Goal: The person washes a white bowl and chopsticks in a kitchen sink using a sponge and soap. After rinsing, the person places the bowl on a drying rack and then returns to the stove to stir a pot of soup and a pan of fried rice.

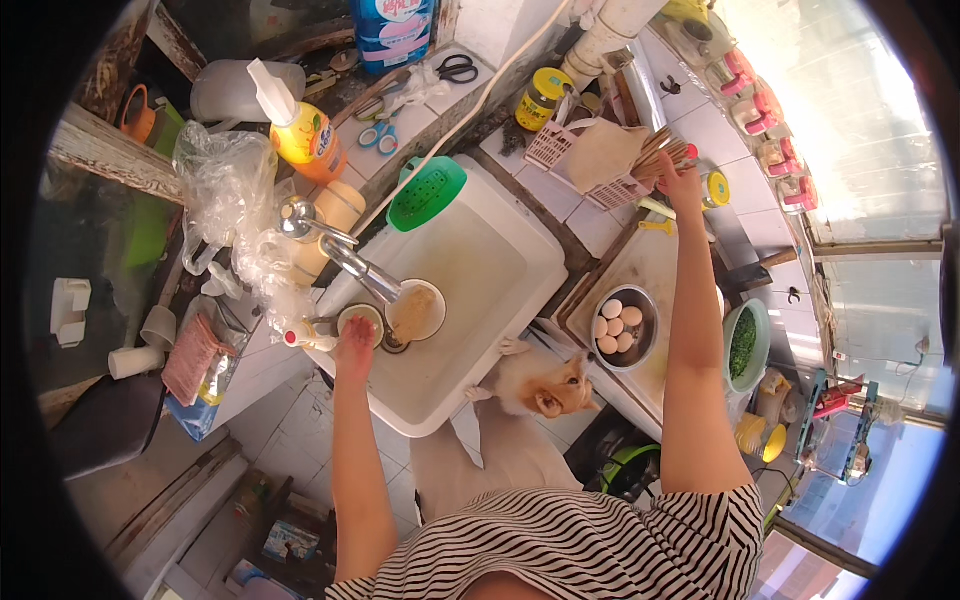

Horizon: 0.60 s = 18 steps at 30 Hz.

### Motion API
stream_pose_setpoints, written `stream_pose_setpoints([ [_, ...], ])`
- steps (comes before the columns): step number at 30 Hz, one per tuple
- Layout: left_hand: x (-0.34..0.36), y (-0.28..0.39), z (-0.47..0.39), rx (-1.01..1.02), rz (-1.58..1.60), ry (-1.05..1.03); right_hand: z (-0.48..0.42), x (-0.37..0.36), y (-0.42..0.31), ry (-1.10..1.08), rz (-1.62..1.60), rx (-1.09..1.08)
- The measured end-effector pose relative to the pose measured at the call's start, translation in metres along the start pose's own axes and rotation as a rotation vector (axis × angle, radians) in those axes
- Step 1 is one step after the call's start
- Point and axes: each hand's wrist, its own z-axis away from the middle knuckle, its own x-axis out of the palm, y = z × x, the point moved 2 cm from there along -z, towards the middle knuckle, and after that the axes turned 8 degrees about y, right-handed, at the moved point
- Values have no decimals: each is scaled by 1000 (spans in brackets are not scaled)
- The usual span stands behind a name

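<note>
My left hand (357,341) is at a small bowl (367,316) on the near left side of the white sink (517,262); whether its fingers grip the bowl is unclear. Beside it, under the metal faucet (364,270), a white bowl (420,311) holds something light brown. My right hand (677,180) reaches to a bundle of chopsticks (660,154) standing in a pink plastic basket (551,146); I cannot tell whether it grips any. A metal bowl (626,328) of several eggs and a pale green bowl of chopped greens (744,341) are by my right arm.
A dog (540,382) stands with its front paws on the sink's edge. A green strainer (427,193) rests at the sink's back corner. A cleaver (750,276) lies behind the cutting board (652,262). Scissors (379,137), a spray bottle (307,142) and plastic bags (225,187) crowd the left ledge.
</note>
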Motion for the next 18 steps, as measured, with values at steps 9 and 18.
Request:
stream_pose_setpoints([
  [9,-8,-9,21,69,-205,116,253,158,-58,-395,-14,-31],
  [18,-14,-10,57,68,-464,102,444,359,11,-770,-55,156],
])
